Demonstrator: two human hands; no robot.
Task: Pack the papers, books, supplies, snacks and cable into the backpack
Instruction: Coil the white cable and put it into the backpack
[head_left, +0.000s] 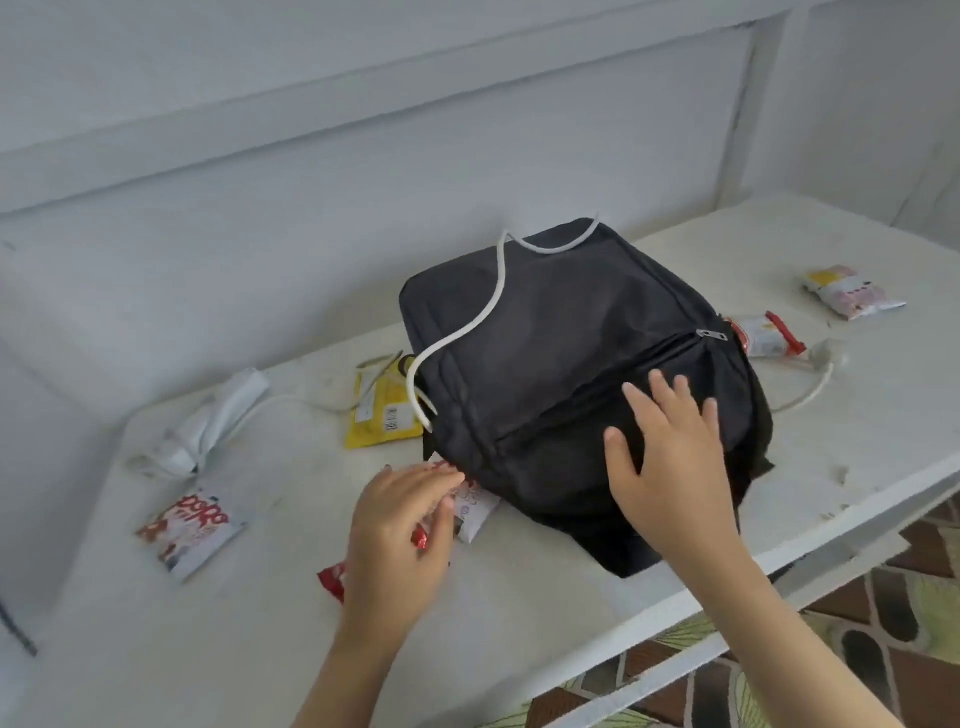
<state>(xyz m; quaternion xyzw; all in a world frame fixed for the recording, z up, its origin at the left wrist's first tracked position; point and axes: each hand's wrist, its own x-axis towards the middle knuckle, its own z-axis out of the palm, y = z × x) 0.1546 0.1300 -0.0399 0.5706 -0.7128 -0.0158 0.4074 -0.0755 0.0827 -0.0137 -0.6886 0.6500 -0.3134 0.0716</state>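
Note:
A black backpack (561, 332) lies flat on the white table (218, 634), its front pocket zip partly undone. A white cable (485, 306) trails over it and runs to a white charger (213, 421) at the left. My right hand (670, 457) rests flat on the front pocket, fingers spread. My left hand (400, 525) is at the bag's near-left corner, fingers bent on a white and red snack packet (475, 512) tucked under the bag. Other snacks lie around: a yellow packet (379, 415), a red and white packet (192, 525), a red wrapper (332, 579).
Two more snack packets lie right of the bag, one red-ended (769, 338), one white and yellow (849, 291). A white wall stands behind the table. The table's front edge runs diagonally at lower right, with patterned floor (883, 613) below.

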